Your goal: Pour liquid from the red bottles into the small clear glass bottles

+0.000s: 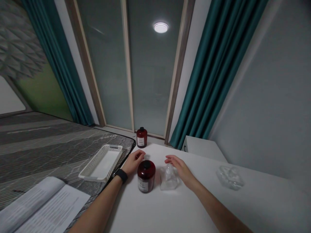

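Observation:
A dark red-brown bottle (146, 176) with a black cap and a pale label stands upright on the white table. My left hand (133, 161), wearing a black wristband, is just behind and left of it, fingers curled inward. A small clear bit shows by its fingertips, too faint to name. Right of the bottle lies a crumpled clear plastic bag (169, 179). My right hand (178, 165) hovers at the bag's upper edge with its fingers stretched toward the left; whether it touches the plastic is unclear.
A second red-brown bottle (142, 138) stands at the table's far end. Another clear plastic bag (230, 177) lies to the right on the white table (194, 210). On the grey striped surface at left are a white basket (85, 176) and an open book (52, 207). A white cabinet (202, 148) stands beyond.

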The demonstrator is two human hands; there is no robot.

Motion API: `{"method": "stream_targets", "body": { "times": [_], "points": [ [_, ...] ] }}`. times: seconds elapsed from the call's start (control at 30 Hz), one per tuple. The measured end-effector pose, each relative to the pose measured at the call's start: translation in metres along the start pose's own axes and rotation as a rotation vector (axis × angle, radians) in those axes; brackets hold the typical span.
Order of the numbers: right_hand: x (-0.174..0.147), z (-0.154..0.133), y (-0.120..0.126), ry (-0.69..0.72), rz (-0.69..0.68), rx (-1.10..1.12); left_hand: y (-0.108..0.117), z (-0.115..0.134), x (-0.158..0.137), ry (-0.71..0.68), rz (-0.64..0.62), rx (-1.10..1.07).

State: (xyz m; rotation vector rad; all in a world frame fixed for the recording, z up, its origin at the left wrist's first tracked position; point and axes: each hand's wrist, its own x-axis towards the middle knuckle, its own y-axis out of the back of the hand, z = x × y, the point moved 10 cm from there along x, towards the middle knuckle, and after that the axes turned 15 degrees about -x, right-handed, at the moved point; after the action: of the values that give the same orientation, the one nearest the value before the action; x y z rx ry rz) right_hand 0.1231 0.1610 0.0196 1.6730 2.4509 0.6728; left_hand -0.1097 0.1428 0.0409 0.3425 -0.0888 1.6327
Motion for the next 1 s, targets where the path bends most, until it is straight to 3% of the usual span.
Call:
{"method": "stream_targets", "body": {
  "times": [0.27,0.4,0.7,1.0],
  "points": [
    [-0.045,-0.004,0.004,0.105,0.004,-0.102,0.004,0.004,0.0,0.02,0.014,-0.166],
    [-0.057,-0.008,-0.001,0.141,-0.004,-0.206,0.002,0.014,-0.009,0.025,-0.057,-0.205],
    [-0.057,-0.008,0.0,0.121,0.052,-0.219,-0.016,0.054,-0.064,-0.04,-0.31,-0.035],
    [-0.072,-0.004,0.02,0.065,0.067,-0.188,-0.051,0.074,-0.063,-0.094,-0.305,0.062]
  ]
}}
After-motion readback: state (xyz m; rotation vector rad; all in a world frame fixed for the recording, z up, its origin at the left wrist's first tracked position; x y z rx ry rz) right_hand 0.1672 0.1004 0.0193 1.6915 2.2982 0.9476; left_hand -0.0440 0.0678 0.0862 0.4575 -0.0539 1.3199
